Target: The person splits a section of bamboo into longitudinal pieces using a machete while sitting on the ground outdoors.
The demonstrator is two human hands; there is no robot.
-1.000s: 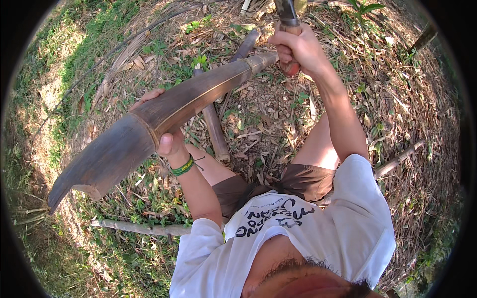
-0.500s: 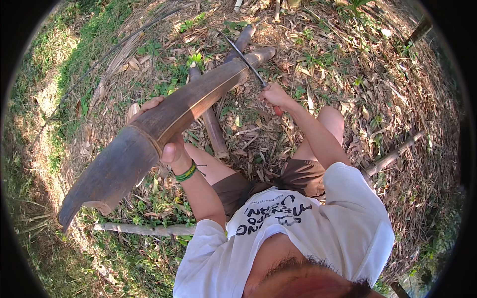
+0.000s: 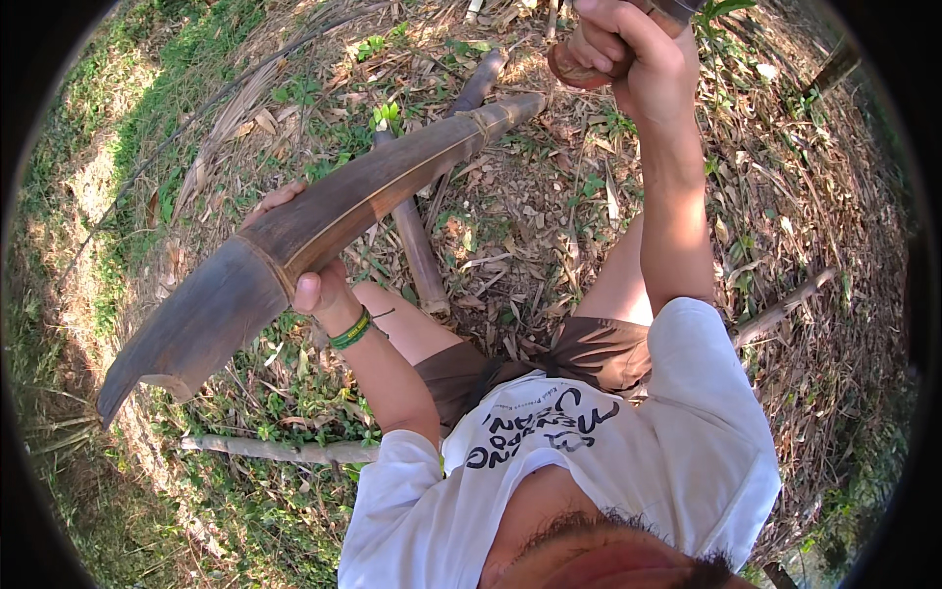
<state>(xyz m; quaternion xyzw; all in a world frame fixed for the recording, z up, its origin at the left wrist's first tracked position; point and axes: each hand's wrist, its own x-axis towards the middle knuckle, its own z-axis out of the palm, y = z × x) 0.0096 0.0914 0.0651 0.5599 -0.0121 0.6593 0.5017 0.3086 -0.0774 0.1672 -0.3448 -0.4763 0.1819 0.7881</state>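
A thick, dark brown bamboo piece (image 3: 343, 206), wide at my end and narrower at the far end, slants across in front of me. My left hand (image 3: 328, 294) is wrapped round it from below, near a node ring; the thumb shows on the near side and fingers on the far side. Its far end lies over a bamboo pole on the ground. High at the top right, my right hand (image 3: 655, 64) is closed round the reddish-brown wooden handle of a machete (image 3: 579, 69). The machete's blade is out of the picture, beyond the top edge.
Under the bamboo piece, two dark bamboo poles (image 3: 422, 255) (image 3: 479, 80) lie on ground strewn with dry leaves. Pale sticks lie at my left (image 3: 280, 450) and right (image 3: 785, 306). My bent legs (image 3: 613, 275) are spread on either side.
My right hand has swung the machete up and away from the bamboo piece, where its blade had been against the far part. The bamboo piece's near end has shifted slightly left and up.
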